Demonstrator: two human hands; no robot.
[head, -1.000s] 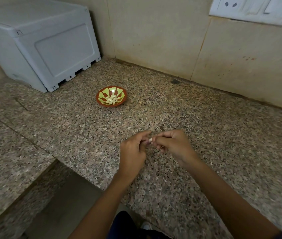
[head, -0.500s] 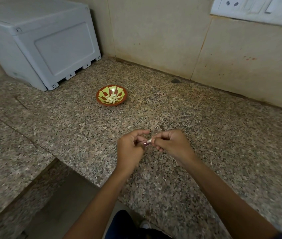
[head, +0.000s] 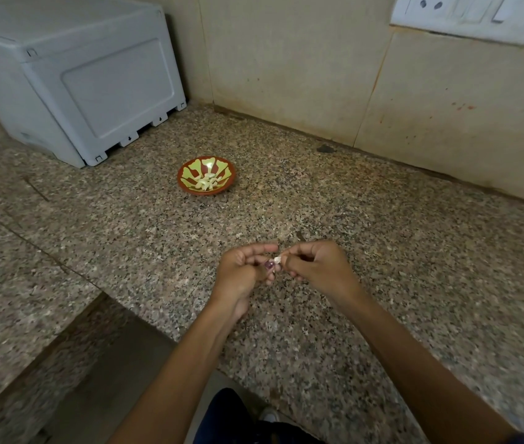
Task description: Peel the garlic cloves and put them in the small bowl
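The person is holding both hands close together above the speckled granite tabletop [head: 366, 219], near its front edge. The right hand [head: 318, 270] is curling its fingers [head: 299, 253] inward and pinching a small pale garlic clove [head: 277, 259] between thumb and forefinger tips. The left hand [head: 241, 277] is sitting just beside it, palm turned partly upward, its forefinger stretching out over the clove while the thumb, with a purple-painted nail, is pressing against the clove from below; the other left fingers are bending loosely toward the palm. The clove is sitting in the narrow space between the two hands, touched by both, and only its pale end is showing, so whether skin is clinging to it cannot be told.

Well apart from the hands, farther back on the tabletop, a small red-and-green patterned bowl [head: 187, 174] is standing upright and is holding a little heap of peeled garlic cloves [head: 207, 182]. Behind and to the left of the bowl, a grey plastic box [head: 94, 84] is resting against the tiled wall [head: 286, 75]. A white switch-and-socket panel [head: 472, 14] is showing on the wall at upper right.
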